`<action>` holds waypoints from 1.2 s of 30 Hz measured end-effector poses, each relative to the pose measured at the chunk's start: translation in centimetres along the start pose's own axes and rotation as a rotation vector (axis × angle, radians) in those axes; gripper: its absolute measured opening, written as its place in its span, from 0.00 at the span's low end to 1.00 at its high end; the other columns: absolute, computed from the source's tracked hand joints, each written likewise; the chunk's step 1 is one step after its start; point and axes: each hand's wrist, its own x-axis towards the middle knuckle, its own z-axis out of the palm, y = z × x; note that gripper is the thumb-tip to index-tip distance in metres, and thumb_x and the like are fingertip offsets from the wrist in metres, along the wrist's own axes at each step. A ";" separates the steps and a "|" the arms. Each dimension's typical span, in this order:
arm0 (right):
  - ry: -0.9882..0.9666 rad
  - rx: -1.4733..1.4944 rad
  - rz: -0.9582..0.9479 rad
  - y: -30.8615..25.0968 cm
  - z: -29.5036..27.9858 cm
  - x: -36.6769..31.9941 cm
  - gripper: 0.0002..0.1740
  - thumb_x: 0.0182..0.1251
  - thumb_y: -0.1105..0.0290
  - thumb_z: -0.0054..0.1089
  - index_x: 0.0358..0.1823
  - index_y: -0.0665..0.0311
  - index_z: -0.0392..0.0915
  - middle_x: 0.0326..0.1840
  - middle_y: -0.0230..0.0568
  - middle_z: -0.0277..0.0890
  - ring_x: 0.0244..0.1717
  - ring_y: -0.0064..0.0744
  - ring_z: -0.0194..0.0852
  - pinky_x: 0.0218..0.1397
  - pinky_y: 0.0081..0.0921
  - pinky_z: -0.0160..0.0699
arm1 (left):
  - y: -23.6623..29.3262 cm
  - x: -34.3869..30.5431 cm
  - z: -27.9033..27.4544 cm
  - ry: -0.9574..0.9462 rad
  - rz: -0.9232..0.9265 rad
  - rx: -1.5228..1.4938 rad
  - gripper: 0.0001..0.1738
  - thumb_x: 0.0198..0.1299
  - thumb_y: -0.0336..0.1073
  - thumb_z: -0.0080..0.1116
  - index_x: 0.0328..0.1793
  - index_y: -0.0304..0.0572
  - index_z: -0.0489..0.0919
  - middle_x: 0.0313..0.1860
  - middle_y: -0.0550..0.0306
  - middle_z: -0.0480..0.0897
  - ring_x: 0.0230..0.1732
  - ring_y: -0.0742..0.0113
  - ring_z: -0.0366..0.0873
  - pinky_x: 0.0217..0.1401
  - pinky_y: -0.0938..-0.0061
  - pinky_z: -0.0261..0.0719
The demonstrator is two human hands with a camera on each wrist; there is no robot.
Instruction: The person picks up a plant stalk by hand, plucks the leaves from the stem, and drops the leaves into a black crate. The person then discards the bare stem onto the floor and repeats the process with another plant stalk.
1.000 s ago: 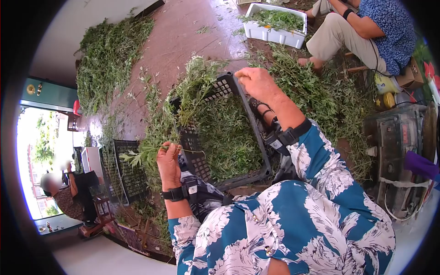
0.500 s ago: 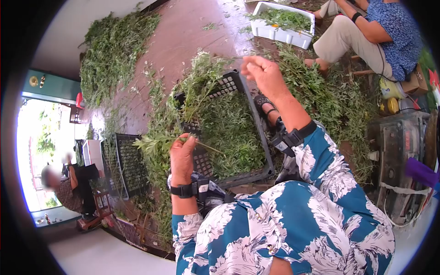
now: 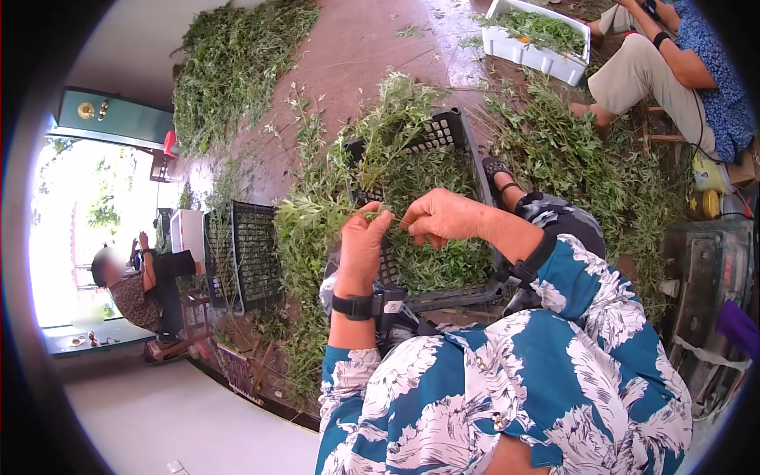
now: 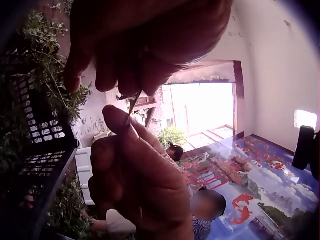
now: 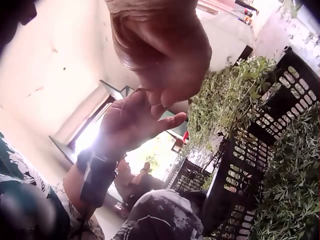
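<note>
My left hand (image 3: 364, 249) pinches a leafy green sprig (image 3: 307, 212) between thumb and fingers, its leaves spreading out to the left. Close to its right, my right hand (image 3: 443, 218) has thumb and fingertips drawn together at the sprig's bare end. The left wrist view shows the thin stem (image 4: 133, 104) spanning the small gap between the two hands' fingertips. Both hands are above a black plastic crate (image 3: 467, 154) holding a layer of cut green leaves (image 3: 431, 265). Long leafy stalks (image 3: 400, 111) drape over the crate's far left corner.
Leafy stalks (image 3: 554, 131) lie piled to the right, with another heap (image 3: 237, 71) at the far left. A white tub (image 3: 534, 57) of greens stands near a seated person (image 3: 697, 67). Left are a second black crate (image 3: 257, 253) and another person (image 3: 134, 293).
My right hand has come back from beyond the crate's far edge to meet the left hand at the sprig's stem end. The left hand still pinches the sprig. The head view has shifted.
</note>
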 end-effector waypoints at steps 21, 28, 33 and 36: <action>0.387 -0.234 -0.160 -1.5 -4.2 -1.5 0.10 0.61 0.71 0.50 0.38 0.67 0.78 0.21 0.35 0.76 0.18 0.19 0.71 0.23 0.18 0.71 | 0.7 -0.7 -5.3 -0.049 -0.040 0.687 0.13 0.52 0.32 0.59 0.43 0.33 0.79 0.27 0.69 0.76 0.28 0.84 0.67 0.34 0.86 0.67; 0.230 0.047 -0.024 -1.3 -3.0 -0.8 0.12 0.62 0.71 0.48 0.43 0.70 0.76 0.22 0.34 0.76 0.18 0.16 0.68 0.22 0.17 0.70 | 0.9 -1.4 -1.4 -0.126 0.006 0.664 0.40 0.43 0.37 0.69 0.62 0.27 0.64 0.54 0.45 0.73 0.58 0.60 0.69 0.60 0.71 0.65; 0.216 -0.015 -0.046 -1.0 -1.7 -0.6 0.12 0.60 0.72 0.49 0.41 0.70 0.77 0.22 0.36 0.76 0.19 0.19 0.70 0.23 0.19 0.72 | 2.0 -1.3 0.2 -0.113 0.022 0.205 0.53 0.43 0.47 0.69 0.68 0.27 0.50 0.65 0.38 0.59 0.67 0.54 0.57 0.66 0.65 0.58; 0.203 -0.138 -0.102 -1.1 -1.3 -0.6 0.11 0.59 0.72 0.50 0.39 0.69 0.77 0.22 0.37 0.76 0.20 0.21 0.71 0.24 0.21 0.72 | 2.3 -1.1 0.8 -0.040 0.009 0.021 0.47 0.50 0.46 0.64 0.68 0.28 0.51 0.63 0.41 0.61 0.62 0.59 0.62 0.63 0.69 0.62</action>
